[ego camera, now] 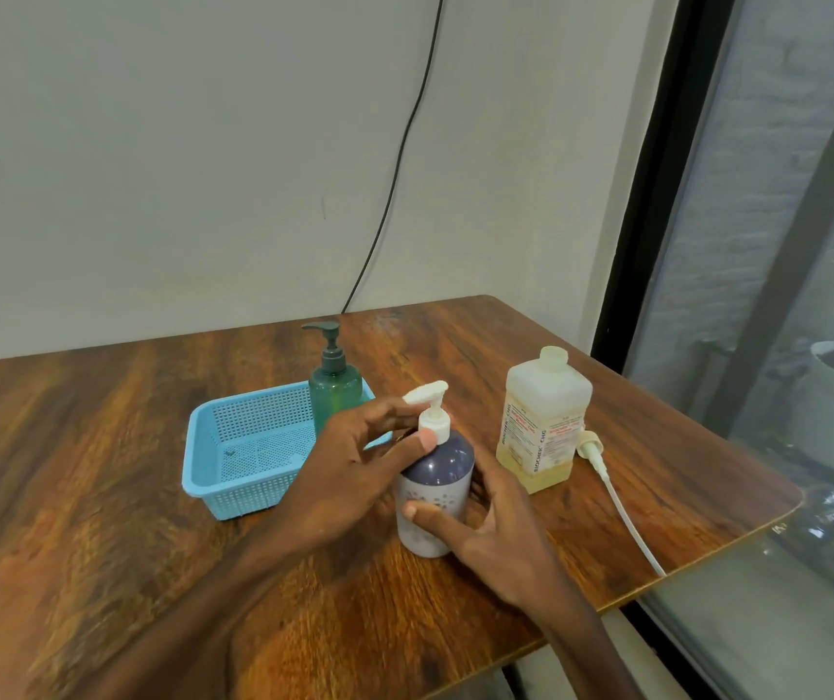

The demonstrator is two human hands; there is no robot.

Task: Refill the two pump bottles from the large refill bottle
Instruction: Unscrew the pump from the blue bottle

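A dark purple plastic pump bottle [437, 477] with a white pump head is recorded upright on the brown wood-grain desk [102, 447], at the centre of the frame. Its white collar is pinched between the thumb and fingertips of the left hand [354, 462], which enters from the lower left. Its lower body is gripped by the right hand [496, 527], with the thumb laid across the front and the fingers curled round the far side.

To the right, near but apart, a large translucent square refill bottle [543, 421] is noted upright with its neck uncapped. Yellowish liquid is seen only in its lower part. A white pump with a long dip tube [589, 443] is laid on the desk just beside it, the tube reaching towards the desk's near-right edge.

Left of centre, a light blue perforated plastic basket [248, 492] is observed. A green translucent pump bottle [335, 396] with a dark pump is stood in its far right corner. A black cable [405, 144] is seen on the wall above.
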